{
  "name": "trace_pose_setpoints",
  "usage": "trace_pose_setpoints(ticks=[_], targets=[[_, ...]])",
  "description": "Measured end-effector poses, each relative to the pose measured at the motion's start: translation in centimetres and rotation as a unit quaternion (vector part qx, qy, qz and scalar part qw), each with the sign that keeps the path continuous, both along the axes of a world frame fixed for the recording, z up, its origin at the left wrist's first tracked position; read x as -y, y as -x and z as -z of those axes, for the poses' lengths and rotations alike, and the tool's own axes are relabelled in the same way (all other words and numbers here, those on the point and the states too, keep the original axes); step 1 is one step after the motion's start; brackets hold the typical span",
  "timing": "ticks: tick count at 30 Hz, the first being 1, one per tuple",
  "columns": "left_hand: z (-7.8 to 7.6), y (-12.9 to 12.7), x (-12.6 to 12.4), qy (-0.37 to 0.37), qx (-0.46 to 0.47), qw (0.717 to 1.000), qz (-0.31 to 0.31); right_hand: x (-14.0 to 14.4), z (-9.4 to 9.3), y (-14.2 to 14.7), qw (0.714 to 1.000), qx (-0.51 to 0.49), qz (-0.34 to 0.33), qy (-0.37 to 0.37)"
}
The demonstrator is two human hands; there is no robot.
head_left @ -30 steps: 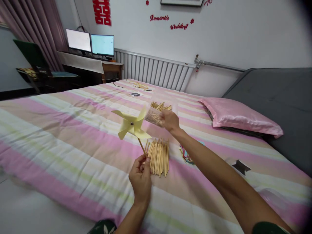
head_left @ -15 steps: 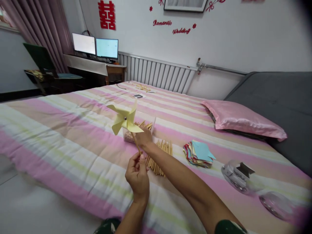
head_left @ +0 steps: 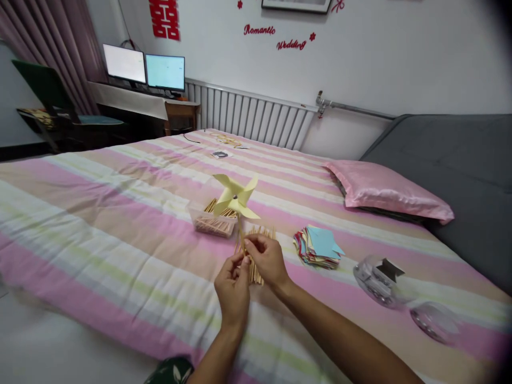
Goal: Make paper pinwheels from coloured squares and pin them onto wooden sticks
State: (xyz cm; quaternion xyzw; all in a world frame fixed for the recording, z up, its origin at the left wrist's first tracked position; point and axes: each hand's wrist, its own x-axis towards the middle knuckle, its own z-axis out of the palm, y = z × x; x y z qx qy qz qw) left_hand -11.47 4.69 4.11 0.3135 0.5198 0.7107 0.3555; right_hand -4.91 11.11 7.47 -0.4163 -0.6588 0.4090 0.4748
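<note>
A pale yellow paper pinwheel on a thin wooden stick stands upright in front of me. My left hand is closed, pinching the lower part of the stick between thumb and fingers. Just above it, my right hand is closed on the same stick, fingertips nearly touching the left thumb. Behind the hands, a clear plastic box holds many thin wooden sticks. A row of loose sticks lies on the bed under my right hand, partly hidden by it.
To the right lie a stack of coloured paper pieces, an open clear round container and its clear round lid. A pink pillow rests farther back on the striped bedspread. Beyond are a radiator and two monitors.
My right hand has come back from the stick box to the pinwheel's stick and closed on it. The pinwheel has moved right, and the view has shifted slightly.
</note>
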Motion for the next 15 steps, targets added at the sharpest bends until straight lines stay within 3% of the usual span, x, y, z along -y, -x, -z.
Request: trace_pose_setpoints(ticks=[3, 6, 15], targets=[[0.4, -0.4, -0.1, 0.010, -0.024, 0.999, 0.038, 1.6, 0.7, -1.2, 0.998, -0.054, 0.031, 0.015], [0.8, -0.6, -0.2, 0.032, -0.040, 0.996, 0.066, 2.4, 1.0, -2.0, 0.997, -0.035, 0.069, 0.017], [1.6, -0.9, -1.0, 0.077, -0.075, 0.990, 0.095, 2.0, 2.0, -3.1, 0.989, -0.025, 0.135, 0.053]])
